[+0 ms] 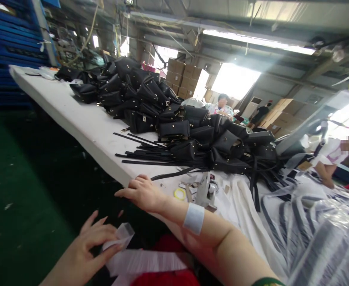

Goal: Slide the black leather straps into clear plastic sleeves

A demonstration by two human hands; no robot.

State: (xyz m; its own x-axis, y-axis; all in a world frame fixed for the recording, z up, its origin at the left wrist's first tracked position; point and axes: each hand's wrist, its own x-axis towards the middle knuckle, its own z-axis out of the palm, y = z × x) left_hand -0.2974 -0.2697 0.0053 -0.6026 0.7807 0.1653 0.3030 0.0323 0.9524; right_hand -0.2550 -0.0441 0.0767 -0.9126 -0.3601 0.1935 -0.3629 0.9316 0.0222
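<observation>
My left hand (86, 248) is low at the bottom left, below the table's edge. Its thumb and fingers pinch the folded end of a white paper strip (122, 235), which trails right across my lap. My right hand (141, 193) lies on the near edge of the long white table (81, 123), fingers stretched left and holding nothing. A white band (193, 217) wraps that forearm. Just beyond the right hand lie a yellow tape ring (180, 194) and small metal and card bits (205, 190).
A big heap of black handbags (150, 103) and loose black straps (144, 153) covers the table's middle. Clear-wrapped striped goods (320, 226) fill the right. One person sits at the far end (222, 104), another at the right (329, 159). Blue crates (10, 47) stand at left over a green floor (28, 186).
</observation>
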